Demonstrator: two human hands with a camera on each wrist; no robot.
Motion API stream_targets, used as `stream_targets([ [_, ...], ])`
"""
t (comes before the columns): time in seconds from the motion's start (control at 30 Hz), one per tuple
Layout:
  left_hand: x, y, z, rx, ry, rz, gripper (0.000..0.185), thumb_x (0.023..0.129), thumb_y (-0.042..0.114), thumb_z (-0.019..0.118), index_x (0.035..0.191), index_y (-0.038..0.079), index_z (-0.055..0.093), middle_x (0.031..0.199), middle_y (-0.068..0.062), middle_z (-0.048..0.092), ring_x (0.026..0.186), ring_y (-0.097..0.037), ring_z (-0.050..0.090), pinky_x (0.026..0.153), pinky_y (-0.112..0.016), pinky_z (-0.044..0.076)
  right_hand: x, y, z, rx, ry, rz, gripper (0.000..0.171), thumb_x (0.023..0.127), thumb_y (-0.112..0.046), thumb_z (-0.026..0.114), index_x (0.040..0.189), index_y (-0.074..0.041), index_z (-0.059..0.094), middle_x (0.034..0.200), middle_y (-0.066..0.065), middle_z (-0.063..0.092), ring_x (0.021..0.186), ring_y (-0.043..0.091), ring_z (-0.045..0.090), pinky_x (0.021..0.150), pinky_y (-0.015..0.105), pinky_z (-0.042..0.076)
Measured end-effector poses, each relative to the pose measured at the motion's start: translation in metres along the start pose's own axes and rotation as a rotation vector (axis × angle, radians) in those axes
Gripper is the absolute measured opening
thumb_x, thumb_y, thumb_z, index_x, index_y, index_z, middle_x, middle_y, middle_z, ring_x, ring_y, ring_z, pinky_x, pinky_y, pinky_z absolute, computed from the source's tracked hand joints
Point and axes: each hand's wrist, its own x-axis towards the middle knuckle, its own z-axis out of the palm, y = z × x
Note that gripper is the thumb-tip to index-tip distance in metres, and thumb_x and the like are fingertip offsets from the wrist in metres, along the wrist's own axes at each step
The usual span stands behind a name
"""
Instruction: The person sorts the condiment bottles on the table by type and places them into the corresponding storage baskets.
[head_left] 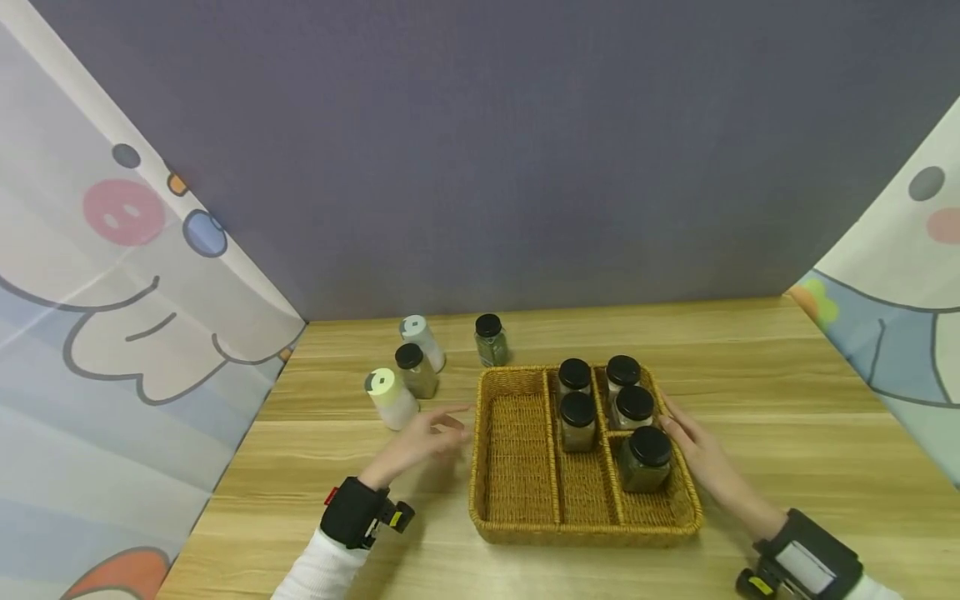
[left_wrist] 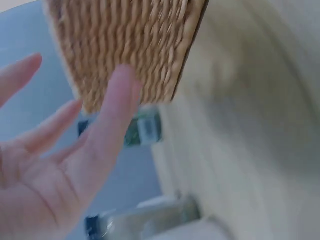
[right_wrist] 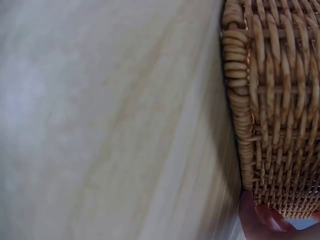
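Left hand [head_left: 422, 442] hovers just above the surface [head_left: 787, 417], fingers loosely spread, holding nothing; fingertips point toward the white-capped bottle [head_left: 391, 397] just ahead and slightly to its left. That bottle stands upright, long axis vertical, and the left hand is much the nearer. Three more containers stand beyond it: a dark-lidded jar [head_left: 415, 370], a second white bottle [head_left: 422, 342] and a small jar [head_left: 491, 338].

Right hand [head_left: 701, 454] lies flat against the right outer wall of the wicker basket [head_left: 517, 525], fingers straight, gripping nothing. The basket sits between the hands. Its left compartment is empty, the middle one holds two black-lidded jars [head_left: 577, 421], the right ones hold three [head_left: 645, 458].
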Motion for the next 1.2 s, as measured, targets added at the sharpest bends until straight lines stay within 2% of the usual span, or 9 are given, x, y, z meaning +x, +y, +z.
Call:
stream_targets([
  [0.13,-0.007,0.010,-0.013,0.090,0.008,0.053,0.048,0.088,0.014,0.053,0.129,-0.005,0.038,0.112,-0.032,0.049,0.085,-0.040,0.058,0.063,-0.044,0.052,-0.001,0.000,0.000,-0.004,0.005,0.002,0.054,0.096,-0.034,0.033,0.141,-0.008,0.018,0.141,0.027,0.015,0.123,0.051,0.015,0.094,0.067,0.015],
  [0.2,-0.010,0.016,-0.019,0.147,0.038,0.073,0.046,0.088,0.016,0.054,0.128,-0.002,0.040,0.113,-0.027,0.051,0.086,-0.034,0.058,0.064,-0.041,0.053,-0.001,-0.001,0.001,-0.008,0.009,0.001,0.054,0.096,-0.034,0.033,0.141,-0.007,0.018,0.141,0.027,0.016,0.123,0.051,0.015,0.094,0.066,0.015],
  [0.3,-0.014,0.025,-0.028,0.216,0.114,0.096,0.044,0.088,0.023,0.055,0.127,0.005,0.045,0.114,-0.017,0.054,0.089,-0.026,0.057,0.070,-0.034,0.051,-0.001,-0.001,0.001,-0.010,0.014,0.009,0.054,0.096,-0.034,0.033,0.141,-0.006,0.018,0.140,0.027,0.016,0.123,0.051,0.016,0.094,0.067,0.015],
  [0.43,-0.019,0.031,-0.038,0.296,0.250,0.167,0.038,0.088,0.024,0.055,0.122,0.009,0.051,0.109,-0.010,0.058,0.093,-0.021,0.056,0.075,-0.030,0.049,-0.002,-0.003,0.002,-0.002,0.015,0.027,0.055,0.096,-0.034,0.032,0.140,-0.004,0.019,0.140,0.029,0.016,0.123,0.051,0.016,0.094,0.067,0.015],
  [0.6,-0.020,0.031,-0.048,0.450,0.402,0.284,0.029,0.086,0.015,0.058,0.114,0.009,0.058,0.104,-0.009,0.061,0.092,-0.021,0.056,0.075,-0.037,0.049,-0.003,-0.003,0.002,0.010,0.003,0.052,0.056,0.096,-0.036,0.032,0.141,-0.005,0.017,0.140,0.029,0.015,0.123,0.051,0.015,0.094,0.066,0.015],
  [0.77,-0.017,0.026,-0.050,0.596,0.503,0.348,0.026,0.082,0.008,0.062,0.108,0.006,0.061,0.100,-0.009,0.061,0.094,-0.025,0.056,0.080,-0.044,0.047,-0.004,-0.004,0.002,0.019,-0.001,0.061,0.058,0.096,-0.038,0.031,0.141,-0.005,0.016,0.139,0.031,0.016,0.123,0.051,0.016,0.094,0.066,0.015],
  [1.0,-0.011,0.017,-0.054,0.745,0.632,0.376,0.026,0.076,0.005,0.068,0.102,0.002,0.064,0.101,-0.016,0.059,0.095,-0.032,0.053,0.080,-0.045,0.046,-0.003,-0.002,0.002,0.016,0.013,0.060,0.057,0.096,-0.037,0.032,0.141,-0.005,0.018,0.140,0.030,0.016,0.123,0.050,0.016,0.095,0.066,0.016],
  [1.2,-0.011,0.009,-0.057,0.736,0.657,0.266,0.028,0.081,0.007,0.064,0.107,0.001,0.061,0.110,-0.021,0.052,0.102,-0.035,0.047,0.081,-0.046,0.044,-0.002,-0.001,0.002,0.024,0.008,0.066,0.057,0.096,-0.037,0.032,0.141,-0.006,0.017,0.140,0.028,0.015,0.123,0.050,0.016,0.095,0.066,0.016],
])
